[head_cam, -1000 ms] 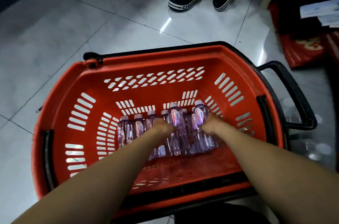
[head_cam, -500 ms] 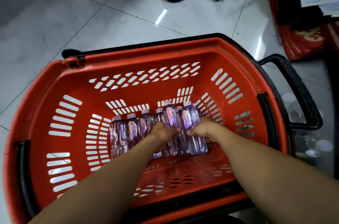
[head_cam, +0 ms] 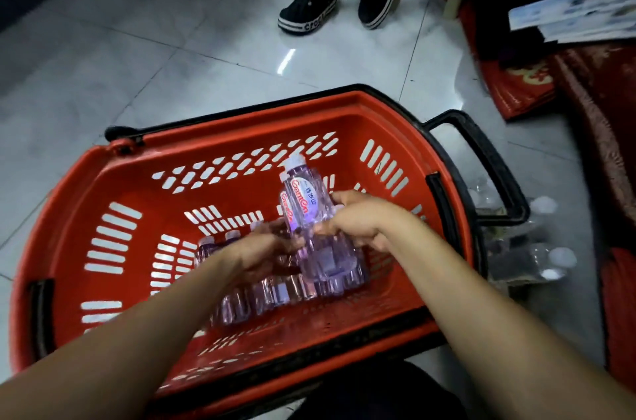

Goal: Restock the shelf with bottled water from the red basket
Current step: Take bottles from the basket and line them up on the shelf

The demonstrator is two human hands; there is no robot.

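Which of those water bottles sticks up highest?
The raised bottle in the right hand, red-lettered label facing us; the other bottles sit lower in the red basket.

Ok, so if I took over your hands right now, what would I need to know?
Right hand: grips a cluster of clear purple-tinted plastic water bottles with white caps, raised and tilted over the red plastic basket.
Left hand: on the row of other bottles lying in the basket; blur hides whether it grips.
Done: nothing shelved that this view shows; the shelf is out of sight.
Left: lift the cluster out, set it on the shelf, come back for the rest.
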